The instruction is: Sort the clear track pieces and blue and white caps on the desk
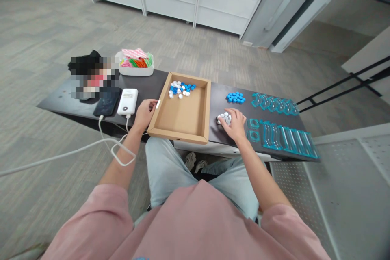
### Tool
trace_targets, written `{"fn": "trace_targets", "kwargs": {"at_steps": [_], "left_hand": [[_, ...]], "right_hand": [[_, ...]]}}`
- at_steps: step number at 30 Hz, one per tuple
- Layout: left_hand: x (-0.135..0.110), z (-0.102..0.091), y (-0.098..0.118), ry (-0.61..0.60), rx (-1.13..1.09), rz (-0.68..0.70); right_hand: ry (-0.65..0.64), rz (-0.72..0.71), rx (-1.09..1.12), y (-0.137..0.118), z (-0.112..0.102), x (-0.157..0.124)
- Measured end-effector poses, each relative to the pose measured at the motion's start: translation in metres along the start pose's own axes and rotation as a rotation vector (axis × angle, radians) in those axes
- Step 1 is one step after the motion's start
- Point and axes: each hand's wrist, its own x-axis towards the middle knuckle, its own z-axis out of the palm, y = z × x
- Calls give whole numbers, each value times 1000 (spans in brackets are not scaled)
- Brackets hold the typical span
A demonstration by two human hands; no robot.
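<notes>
A shallow cardboard box [176, 114] lies on the dark table in front of me, with loose blue and white pieces [180, 88] gathered toward its far end. Against its left wall is my left hand [145, 113], fingers curled at the edge beside a small white label. My right hand [236, 125] rests on the table right of the box. Its thumb and fingers are apart, cupped around a pile of small white pieces [226, 118], and partly cover that pile. Just beyond it sits a cluster of blue pieces [235, 97].
Clear teal-edged plastic parts [289, 140] lie in rows at the right, with curved ones [274, 103] behind. On the left are a white power bank [127, 101] and a dark phone [107, 101], both cabled. A white tub [137, 70] holds colourful items. A white cable [61, 156] crosses my left forearm.
</notes>
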Motion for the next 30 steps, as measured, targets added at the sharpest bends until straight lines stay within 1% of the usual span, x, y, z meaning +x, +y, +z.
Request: {"fn": "trace_targets", "kwargs": {"at_steps": [2, 4, 7, 9, 10, 12, 15, 18, 21, 26, 30], "left_hand": [[-2, 5, -1, -27, 15, 23], [-2, 9, 2, -39, 82, 30], [-5, 16, 11, 22, 262, 8], [-9, 19, 17, 76, 351, 13], [-11, 20, 19, 91, 373, 22], [-14, 22, 21, 112, 387, 33], [-15, 23, 20, 136, 393, 15], [-13, 25, 18, 109, 413, 8], [-11, 27, 18, 91, 460, -8], [-11, 27, 20, 93, 491, -18], [-11, 25, 20, 83, 464, -20]], "right_hand": [[-15, -66, 22, -14, -4, 12], [-80, -179, 62, -35, -2, 30], [-251, -359, 64, -77, 16, 69], [-332, -425, 20, -106, 35, 98], [-356, -428, -8, -119, 46, 112], [-385, -379, -62, -140, 67, 135], [-422, -304, -110, -156, 93, 156], [-436, -320, -86, -163, 110, 164], [-431, -339, -62, -171, 119, 165], [-438, -314, -113, -184, 118, 164], [-457, -398, -129, -180, 112, 157]]}}
